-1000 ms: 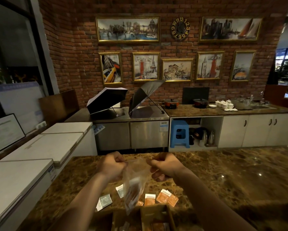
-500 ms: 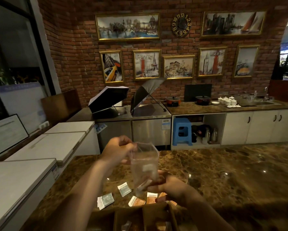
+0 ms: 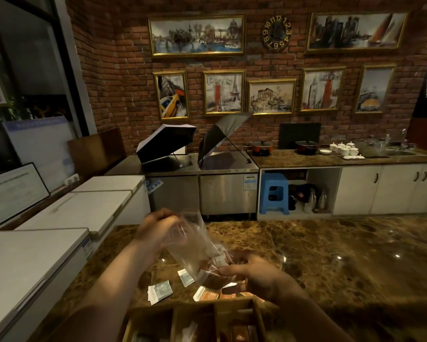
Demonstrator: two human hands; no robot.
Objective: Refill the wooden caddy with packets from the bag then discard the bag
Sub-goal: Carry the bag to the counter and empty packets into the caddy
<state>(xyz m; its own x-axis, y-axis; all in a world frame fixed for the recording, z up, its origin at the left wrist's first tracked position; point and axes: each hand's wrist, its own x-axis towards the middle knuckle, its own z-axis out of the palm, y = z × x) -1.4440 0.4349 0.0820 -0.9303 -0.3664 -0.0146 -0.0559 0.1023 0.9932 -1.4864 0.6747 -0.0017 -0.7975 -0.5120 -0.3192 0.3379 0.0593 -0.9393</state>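
I see my left hand (image 3: 155, 228) pinching the crinkled clear plastic bag (image 3: 192, 245) at eleven o'clock; its long axis slants toward five, where my right hand (image 3: 254, 275) pinches its lower end.

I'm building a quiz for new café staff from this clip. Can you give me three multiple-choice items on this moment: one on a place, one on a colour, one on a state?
1. Where do the loose packets lie?
A. On the marble counter, beyond the wooden caddy
B. On the white freezer
C. In the sink

2. What colour is the stool?
A. Red
B. Blue
C. Green

3. How is the clear bag held?
A. Lying flat on the counter
B. By one hand only
C. By left hand and right hand, above the counter

Answers: 1 A, packets rest on marble; 2 B, stool is blue; 3 C, both hands grip it.
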